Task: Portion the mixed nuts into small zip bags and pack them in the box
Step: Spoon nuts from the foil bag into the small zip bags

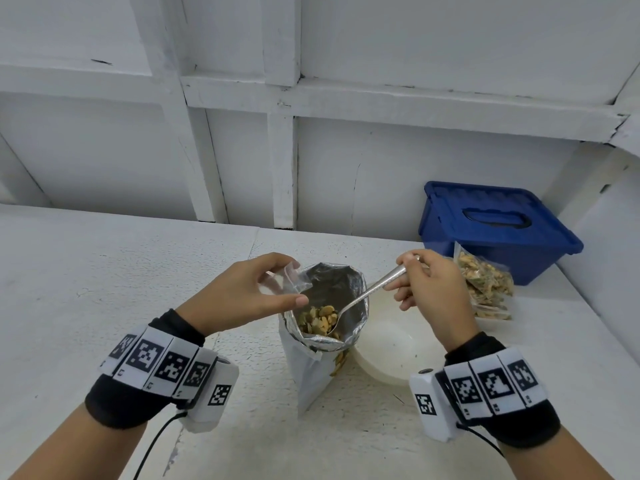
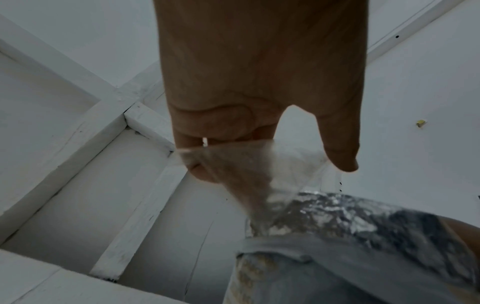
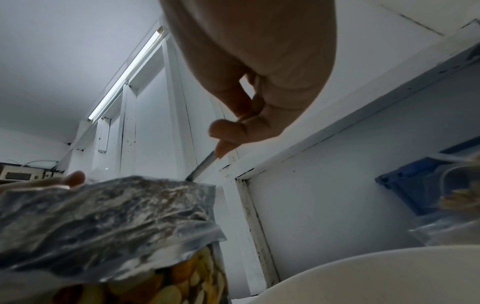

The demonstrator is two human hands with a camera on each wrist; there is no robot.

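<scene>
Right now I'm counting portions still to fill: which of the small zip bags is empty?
The clear zip bag pinched in the left hand, above the foil pouch. The others, beside the blue box, hold nuts.

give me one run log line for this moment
left hand: holds empty zip bag | right hand: spoon in nut pouch | box: lidded

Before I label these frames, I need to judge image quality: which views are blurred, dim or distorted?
Head view: evenly lit and sharp, straight wall battens bowed by the wide lens. Left wrist view: dim, the zip bag and foil pouch smeared. Right wrist view: a ceiling tube light glares, the pouch blurred close up.
</scene>
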